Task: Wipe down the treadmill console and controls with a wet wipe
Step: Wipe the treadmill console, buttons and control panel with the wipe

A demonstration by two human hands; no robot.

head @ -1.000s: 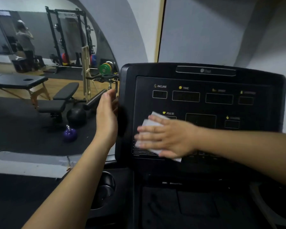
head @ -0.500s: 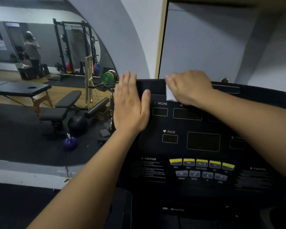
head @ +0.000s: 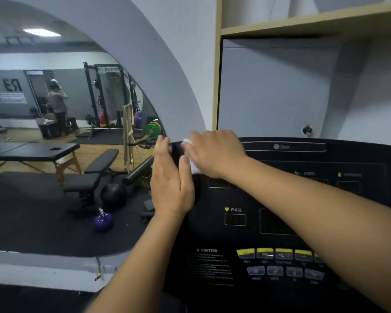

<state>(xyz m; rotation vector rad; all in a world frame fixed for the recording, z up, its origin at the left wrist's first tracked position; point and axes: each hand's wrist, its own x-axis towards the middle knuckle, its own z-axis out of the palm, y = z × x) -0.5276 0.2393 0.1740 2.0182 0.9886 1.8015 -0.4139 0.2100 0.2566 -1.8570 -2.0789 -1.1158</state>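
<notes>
The black treadmill console (head: 280, 199) fills the lower right, with dark display windows and rows of yellow and grey buttons (head: 278, 254) low down. My right hand (head: 215, 152) presses a white wet wipe (head: 193, 166) against the console's top left corner; only a strip of the wipe shows under the palm. My left hand (head: 171, 184) lies flat along the console's left edge, fingers together and pointing up, thumb on the front face, holding nothing. Both forearms reach in from the bottom.
A large arched mirror (head: 66, 154) on the left reflects a gym: black benches, a squat rack, a purple kettlebell (head: 103, 221), a person far back. A grey wall and a wooden shelf (head: 303, 26) rise behind the console. A small wall knob (head: 307, 129) sits above it.
My right hand has slid the wipe leftward along the console's top to its left corner. My left hand has shifted from the front face to the left edge. The camera has tilted up.
</notes>
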